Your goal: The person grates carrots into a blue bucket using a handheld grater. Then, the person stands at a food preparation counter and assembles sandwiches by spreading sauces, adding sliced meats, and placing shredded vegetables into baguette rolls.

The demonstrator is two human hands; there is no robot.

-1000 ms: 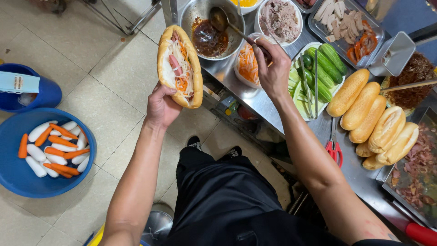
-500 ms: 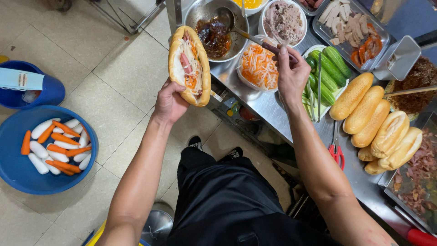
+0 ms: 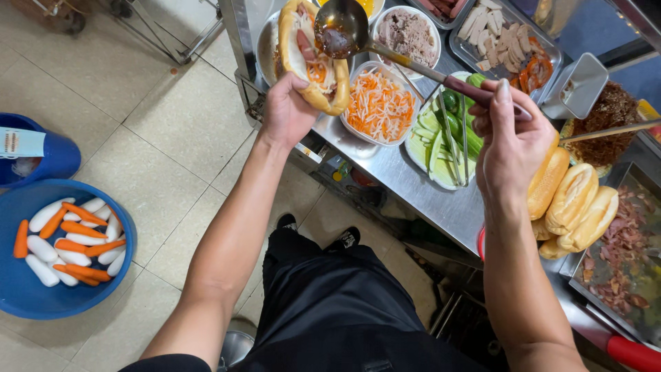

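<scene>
I see my left hand [image 3: 288, 110] raised with the arm stretched forward, fingers wrapped around the underside of a split golden bread roll stuffed with meat and shredded carrot [image 3: 311, 58]. My right hand [image 3: 511, 141] is closed around the dark handle of a long metal ladle [image 3: 344, 31], thumb on top, wrist bent inward. The ladle's bowl, carrying dark brown sauce, hovers just beside the roll's open top, above the steel table [image 3: 441, 207]. A clear tub of shredded carrot and radish [image 3: 380, 107] sits between my 2 hands.
</scene>
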